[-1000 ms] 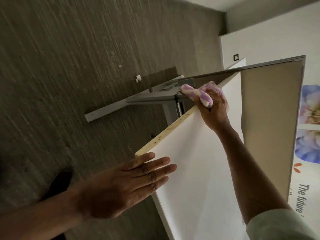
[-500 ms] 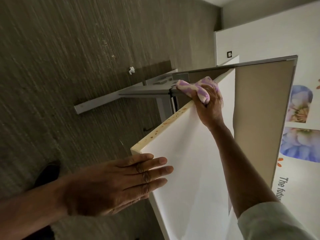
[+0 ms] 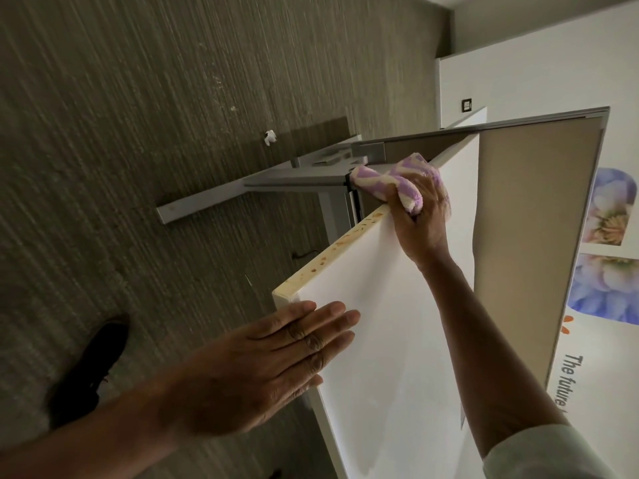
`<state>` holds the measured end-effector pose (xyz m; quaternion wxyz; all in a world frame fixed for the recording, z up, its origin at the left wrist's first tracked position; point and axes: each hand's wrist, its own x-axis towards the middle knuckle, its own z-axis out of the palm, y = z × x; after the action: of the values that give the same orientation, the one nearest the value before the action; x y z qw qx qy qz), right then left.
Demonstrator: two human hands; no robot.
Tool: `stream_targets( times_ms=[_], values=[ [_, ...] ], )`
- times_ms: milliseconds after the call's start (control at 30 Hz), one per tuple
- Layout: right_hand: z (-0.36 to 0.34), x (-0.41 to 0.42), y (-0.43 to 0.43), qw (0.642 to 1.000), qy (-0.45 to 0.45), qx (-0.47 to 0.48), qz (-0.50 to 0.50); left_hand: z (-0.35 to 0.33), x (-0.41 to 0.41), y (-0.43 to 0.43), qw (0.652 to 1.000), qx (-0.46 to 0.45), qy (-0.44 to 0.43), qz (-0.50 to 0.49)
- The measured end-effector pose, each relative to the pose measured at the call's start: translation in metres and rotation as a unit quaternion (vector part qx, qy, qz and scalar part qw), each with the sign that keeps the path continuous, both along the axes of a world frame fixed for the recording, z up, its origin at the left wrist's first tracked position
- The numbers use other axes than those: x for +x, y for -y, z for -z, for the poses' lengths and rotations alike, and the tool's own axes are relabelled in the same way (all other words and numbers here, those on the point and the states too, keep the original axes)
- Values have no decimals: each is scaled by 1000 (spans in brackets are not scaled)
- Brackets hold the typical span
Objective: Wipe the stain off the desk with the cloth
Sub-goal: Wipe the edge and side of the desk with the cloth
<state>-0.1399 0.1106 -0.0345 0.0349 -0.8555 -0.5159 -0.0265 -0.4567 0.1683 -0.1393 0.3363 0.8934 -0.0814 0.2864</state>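
The white desk (image 3: 397, 340) runs away from me, its side edge speckled with an orange-brown stain (image 3: 332, 252). My right hand (image 3: 420, 223) is shut on a purple and cream cloth (image 3: 394, 183) and presses it against the far end of that stained edge. Fingers together, my left hand (image 3: 256, 368) lies flat on the desk's near corner with nothing in it.
A beige partition panel (image 3: 525, 229) stands along the desk's right side. Grey metal desk legs (image 3: 256, 188) lie on the striped carpet, with a white paper scrap (image 3: 270, 136) nearby. A black shoe (image 3: 86, 368) is at the lower left. A flowered poster (image 3: 601, 278) hangs on the right.
My right hand with the cloth has stayed at the far end of the stained edge, shifting only slightly. My left hand has stayed flat on the near corner. The camera view has shifted.
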Motion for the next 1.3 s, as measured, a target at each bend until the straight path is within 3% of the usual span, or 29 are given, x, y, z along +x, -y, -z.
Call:
stream_targets(
  times_ms=[367,900,1300],
  values=[
    [2,-35,-3,998,-52,-6,35,-9,-2,0,999,22,-21,-25],
    [2,-73,-4,996,-86,-11,31,-16,-2,20,994,-45,-62,-78],
    [2,-122,-8,992,-125,-11,5,-12,-6,18,989,-139,-18,-41]
  ],
)
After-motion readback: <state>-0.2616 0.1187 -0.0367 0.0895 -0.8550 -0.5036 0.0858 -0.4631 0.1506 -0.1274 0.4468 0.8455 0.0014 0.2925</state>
